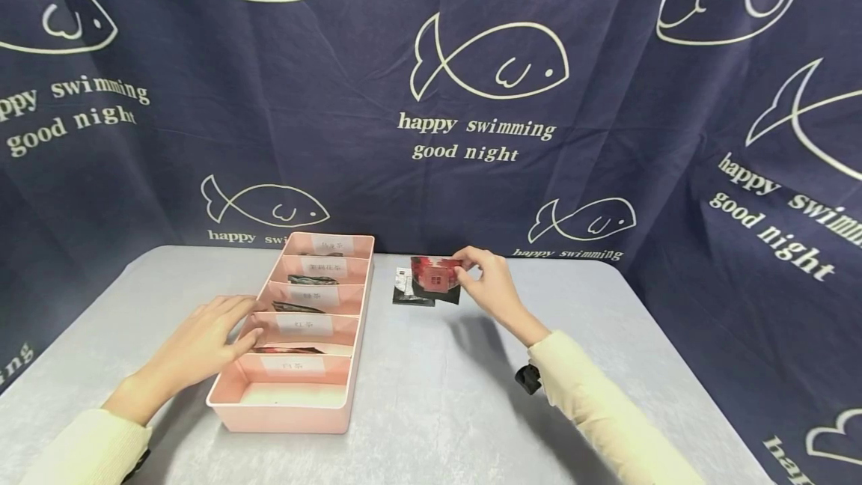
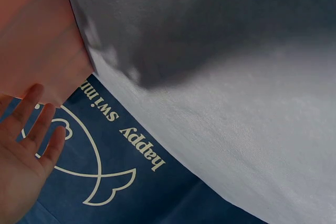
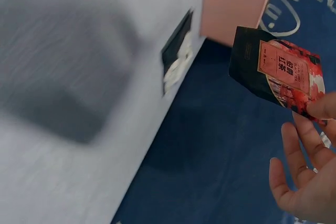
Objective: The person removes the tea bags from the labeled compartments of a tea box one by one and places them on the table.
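Note:
My right hand [image 1: 493,284] pinches a red-and-black tea sachet [image 1: 431,275] by its edge, thumb against fingers. The right wrist view shows the sachet [image 3: 286,69] held up off the table, its printed label facing the camera. Beneath it lies a black-and-white tea sachet [image 1: 412,296], partly covered in the head view. At the left side of a pink compartment box [image 1: 286,418], my left hand [image 1: 202,339] rests with loosely extended fingers at the rim and the thumb over a compartment. The left wrist view has its fingers [image 2: 39,132] beside the box wall [image 2: 42,40].
Labelled dividers split the box into several compartments. Dark sachets [image 1: 313,280] stand in the farther ones, and a red-and-black one [image 1: 289,350] lies in the second from the front. A pale cloth covers the table [image 1: 438,403]; a navy fish-print curtain [image 1: 364,96] hangs behind it.

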Demonstrator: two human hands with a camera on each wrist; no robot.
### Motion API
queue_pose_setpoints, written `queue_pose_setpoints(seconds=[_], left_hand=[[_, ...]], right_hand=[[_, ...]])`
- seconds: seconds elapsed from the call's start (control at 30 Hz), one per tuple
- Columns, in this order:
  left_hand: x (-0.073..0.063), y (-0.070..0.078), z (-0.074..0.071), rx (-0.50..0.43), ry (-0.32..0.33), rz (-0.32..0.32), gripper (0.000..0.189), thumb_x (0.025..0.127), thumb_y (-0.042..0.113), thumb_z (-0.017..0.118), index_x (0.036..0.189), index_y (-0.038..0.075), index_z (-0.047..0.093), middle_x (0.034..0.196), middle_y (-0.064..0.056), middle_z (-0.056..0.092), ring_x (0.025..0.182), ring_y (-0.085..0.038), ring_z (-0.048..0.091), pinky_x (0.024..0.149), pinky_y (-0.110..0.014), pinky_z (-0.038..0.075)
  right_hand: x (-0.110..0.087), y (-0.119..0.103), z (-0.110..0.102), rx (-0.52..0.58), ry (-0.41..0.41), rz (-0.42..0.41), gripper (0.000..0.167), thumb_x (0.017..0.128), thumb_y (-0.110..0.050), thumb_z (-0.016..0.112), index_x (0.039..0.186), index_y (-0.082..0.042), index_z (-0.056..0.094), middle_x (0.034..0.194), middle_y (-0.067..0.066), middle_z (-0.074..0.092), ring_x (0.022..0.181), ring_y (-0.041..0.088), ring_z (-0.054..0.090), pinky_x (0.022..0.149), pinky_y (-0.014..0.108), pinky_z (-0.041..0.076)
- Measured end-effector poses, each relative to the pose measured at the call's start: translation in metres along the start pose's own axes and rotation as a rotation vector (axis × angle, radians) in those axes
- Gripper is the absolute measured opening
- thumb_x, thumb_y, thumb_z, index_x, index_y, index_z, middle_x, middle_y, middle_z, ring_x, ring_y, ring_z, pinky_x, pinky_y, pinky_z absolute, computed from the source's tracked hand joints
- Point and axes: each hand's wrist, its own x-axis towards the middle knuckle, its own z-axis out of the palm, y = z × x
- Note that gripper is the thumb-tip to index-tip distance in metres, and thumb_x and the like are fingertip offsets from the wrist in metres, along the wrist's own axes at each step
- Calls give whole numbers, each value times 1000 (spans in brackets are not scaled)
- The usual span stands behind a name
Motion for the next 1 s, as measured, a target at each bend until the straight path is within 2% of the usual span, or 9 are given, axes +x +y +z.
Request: queue_pose_setpoints(seconds=[0.27,0.43,0.8,1.0], left_hand=[[0,0,0,5,4,0,42,81,27,63,114,1,58,116,-19,59,110,-38,51,90,-55,40],[0,0,-1,-1,5,2,42,81,27,63,114,2,58,116,-19,59,109,-38,51,90,-54,40],[0,0,-1,-2,0,3,41,82,27,61,114,2,57,115,-19,59,109,-38,51,91,-54,39],[-1,0,-1,-2,-9,-3,42,83,28,61,115,1,57,115,-19,59,110,-38,51,91,-54,39]], right_hand=[[-3,29,-5,-50,-6,55,13,74,-1,64,84,-7,67,65,3,62,64,16,56,52,21,38],[-6,41,-7,-35,-20,71,11,74,2,64,83,-5,66,65,4,63,64,16,56,56,28,45],[-10,67,-3,-13,-91,112,9,78,2,65,86,-4,66,69,8,64,68,20,58,63,37,49],[-9,79,0,-8,-96,137,12,79,3,64,89,-2,65,71,10,65,68,22,59,61,32,47]])
